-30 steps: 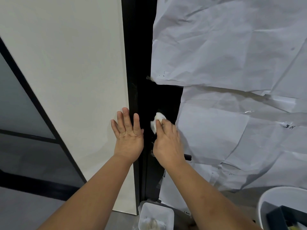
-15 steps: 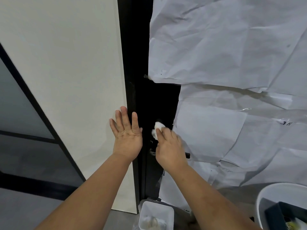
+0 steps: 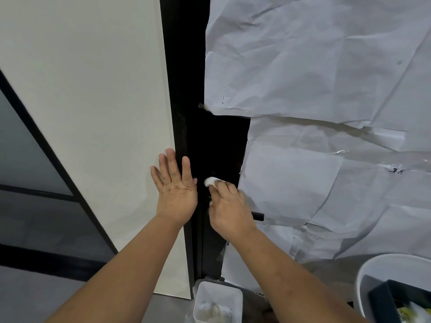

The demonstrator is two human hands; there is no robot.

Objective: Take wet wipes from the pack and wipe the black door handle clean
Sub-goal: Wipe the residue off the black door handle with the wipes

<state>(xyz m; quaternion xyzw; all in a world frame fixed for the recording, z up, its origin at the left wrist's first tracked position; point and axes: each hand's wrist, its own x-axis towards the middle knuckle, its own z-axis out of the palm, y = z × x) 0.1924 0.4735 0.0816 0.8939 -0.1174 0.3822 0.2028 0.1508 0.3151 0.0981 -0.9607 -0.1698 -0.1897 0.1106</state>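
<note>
Cream wall panel point(image 3: 88, 117) at left, flat and plain, bordered below left by dark glazed panels point(image 3: 25, 159) in black framing. Black door point(image 3: 210, 145) at centre, running top to bottom. Creased white paper sheets point(image 3: 326, 78) taped over door face at right, overlapping; small handwritten mark on one sheet. Grey floor point(image 3: 30, 299) below. White round bin point(image 3: 363, 283) at lower right, holding a dark box. White square container point(image 3: 218, 299) on floor at foot of door, crumpled wipes inside.

Left hand point(image 3: 175, 190) pressed flat on panel edge beside door, fingers straight and spread. Right hand point(image 3: 229, 206) curled over black door handle point(image 3: 257, 216), only the lever's tip showing past the knuckles. Wet wipe point(image 3: 212, 181) bunched, pinched under right fingers against door just above handle.
</note>
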